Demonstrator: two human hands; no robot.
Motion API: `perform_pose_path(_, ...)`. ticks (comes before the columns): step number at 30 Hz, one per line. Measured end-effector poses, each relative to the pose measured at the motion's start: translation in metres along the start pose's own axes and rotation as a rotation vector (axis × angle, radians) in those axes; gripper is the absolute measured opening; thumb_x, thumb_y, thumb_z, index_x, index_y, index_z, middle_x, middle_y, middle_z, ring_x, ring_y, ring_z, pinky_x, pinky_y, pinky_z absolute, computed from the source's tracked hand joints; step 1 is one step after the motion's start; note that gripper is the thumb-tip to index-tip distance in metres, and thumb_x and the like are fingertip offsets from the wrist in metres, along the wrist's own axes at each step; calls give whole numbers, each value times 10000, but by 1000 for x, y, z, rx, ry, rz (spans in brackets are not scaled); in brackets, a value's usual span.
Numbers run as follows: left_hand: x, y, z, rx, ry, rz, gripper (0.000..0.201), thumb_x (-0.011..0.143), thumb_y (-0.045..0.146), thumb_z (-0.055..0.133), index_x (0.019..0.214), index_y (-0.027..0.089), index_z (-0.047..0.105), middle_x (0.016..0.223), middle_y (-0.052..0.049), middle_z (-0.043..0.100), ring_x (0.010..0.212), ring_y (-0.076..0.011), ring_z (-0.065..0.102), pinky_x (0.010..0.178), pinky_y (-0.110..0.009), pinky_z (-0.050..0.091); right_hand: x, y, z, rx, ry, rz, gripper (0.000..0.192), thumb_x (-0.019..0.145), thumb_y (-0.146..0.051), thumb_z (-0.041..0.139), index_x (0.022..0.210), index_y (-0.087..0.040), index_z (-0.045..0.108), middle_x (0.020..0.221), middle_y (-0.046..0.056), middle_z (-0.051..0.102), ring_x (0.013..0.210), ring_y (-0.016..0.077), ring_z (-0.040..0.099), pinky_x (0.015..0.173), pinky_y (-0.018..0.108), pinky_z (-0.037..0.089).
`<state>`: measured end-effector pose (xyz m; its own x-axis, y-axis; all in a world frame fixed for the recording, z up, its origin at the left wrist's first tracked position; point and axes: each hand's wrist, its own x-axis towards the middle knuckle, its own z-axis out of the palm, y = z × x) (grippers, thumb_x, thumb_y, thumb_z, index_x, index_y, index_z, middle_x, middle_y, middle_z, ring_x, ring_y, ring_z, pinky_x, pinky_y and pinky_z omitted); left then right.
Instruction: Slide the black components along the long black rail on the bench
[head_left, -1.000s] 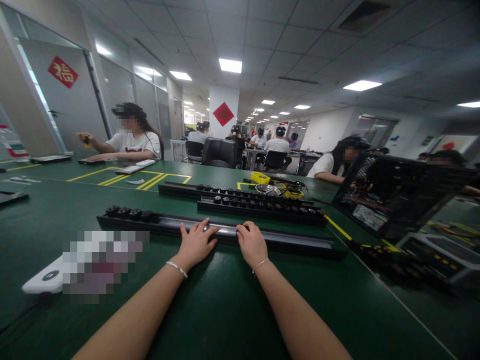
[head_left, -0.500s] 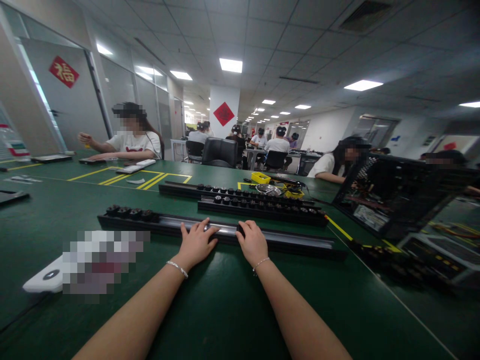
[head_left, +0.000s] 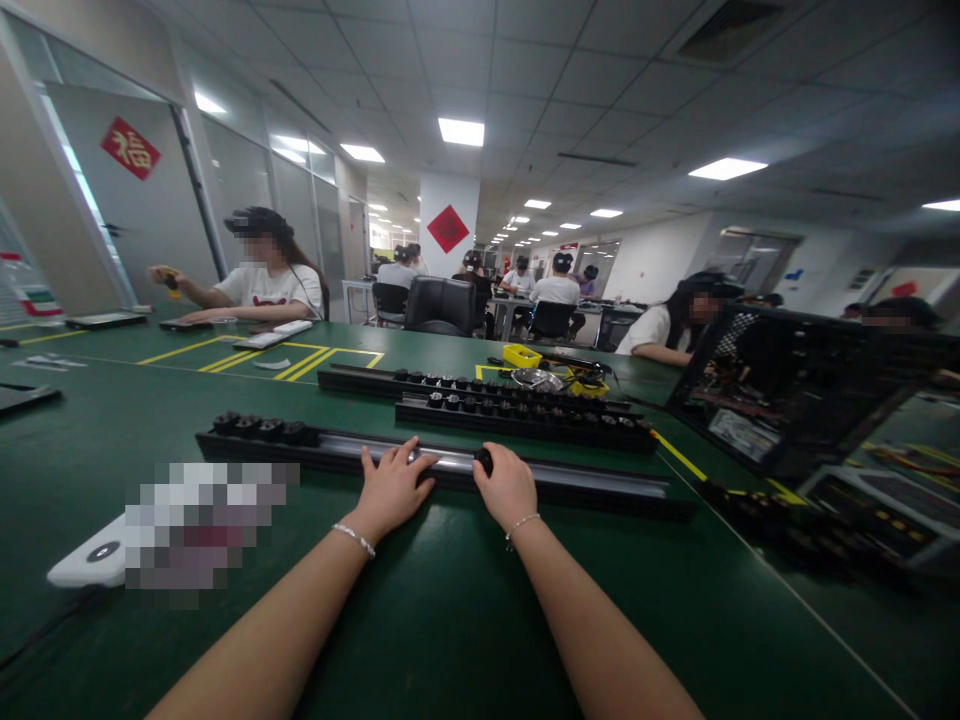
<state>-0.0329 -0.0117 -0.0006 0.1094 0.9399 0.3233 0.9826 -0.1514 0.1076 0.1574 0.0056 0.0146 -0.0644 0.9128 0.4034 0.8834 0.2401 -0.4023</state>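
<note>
While the left hand (head_left: 394, 485) lies spread on the rail (head_left: 600, 481) at mid-length, the right hand (head_left: 507, 482) has rolled back, baring more of the black part (head_left: 486, 461) it pinches over the channel; its grip, I'd judge, has shifted more than its place. From where I stand, the part's lower end is hidden, so I can't tell whether it's seated.

The right hand (head_left: 508, 487) hides part of a small black piece (head_left: 484, 461), the left hand (head_left: 391, 487) covers part of the near rail (head_left: 592, 481), pixel blocks (head_left: 199, 510) mask much of a white device (head_left: 84, 566), the left edge cuts off a dark flat object (head_left: 24, 398), and the dark heap (head_left: 795, 520) at right is blurred
</note>
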Motion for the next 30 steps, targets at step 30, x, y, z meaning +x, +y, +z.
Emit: perform_pose_path(30,1,1,-2,-9,-16,4,383,842,442,447,1213,405,532,1440,-61,398,1248,-329,411,990,-729,97,-1,13,-5,-9,29,52,379,833,-334,471,1144,-151,585,1129,104,637,1055,209,557,918,326,370)
